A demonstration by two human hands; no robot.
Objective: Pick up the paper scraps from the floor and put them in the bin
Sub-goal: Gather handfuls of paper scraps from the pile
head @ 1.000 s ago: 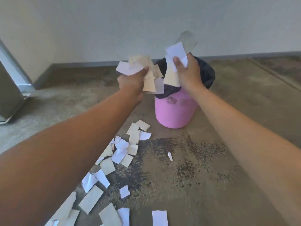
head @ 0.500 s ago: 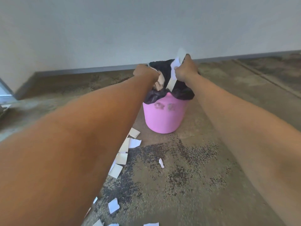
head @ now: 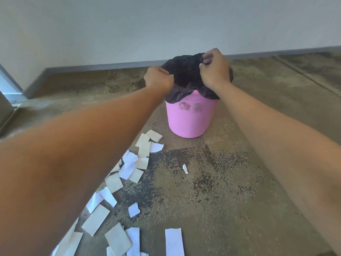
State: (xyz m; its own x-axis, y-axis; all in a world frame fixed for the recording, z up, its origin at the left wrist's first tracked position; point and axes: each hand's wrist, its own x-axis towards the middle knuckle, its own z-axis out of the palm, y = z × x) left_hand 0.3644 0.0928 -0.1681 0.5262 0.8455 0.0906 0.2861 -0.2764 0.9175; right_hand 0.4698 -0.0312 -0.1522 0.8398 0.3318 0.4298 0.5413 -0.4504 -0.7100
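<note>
Floor (head: 230, 200): mottled brown-grey, speckled with darker patches, running back to a grey skirting (head: 92, 68) and a plain pale wall (head: 129, 24); a grey frame or door edge (head: 7, 100) shows at 9 o'clock. Bin (head: 190, 119): pink, upright, lined with a black bag (head: 182, 74) whose edge is folded over the rim, standing at about 12 o'clock from the viewer. Paper scraps (head: 129, 169): a trail of white and cream pieces lies on the floor from 7 o'clock up toward the bin's left foot, with one long strip (head: 174, 242) at 6 o'clock and one small sliver (head: 185, 168) apart near the centre. Left hand (head: 158, 79): at the bin's 9 o'clock rim, fingers curled — no paper shows in it, and whether it pinches the liner cannot be told. Right hand (head: 215, 70): over the 1 o'clock rim, fingers bent down at the bag's edge, no paper visible; whether it has hold of the bag cannot be told either. Judgement: the step in hand is the drop into the bin, and that load appears delivered. The task is well short of done — the next move calls for both hands to come back to the trail at 7 o'clock and gather another load.
</note>
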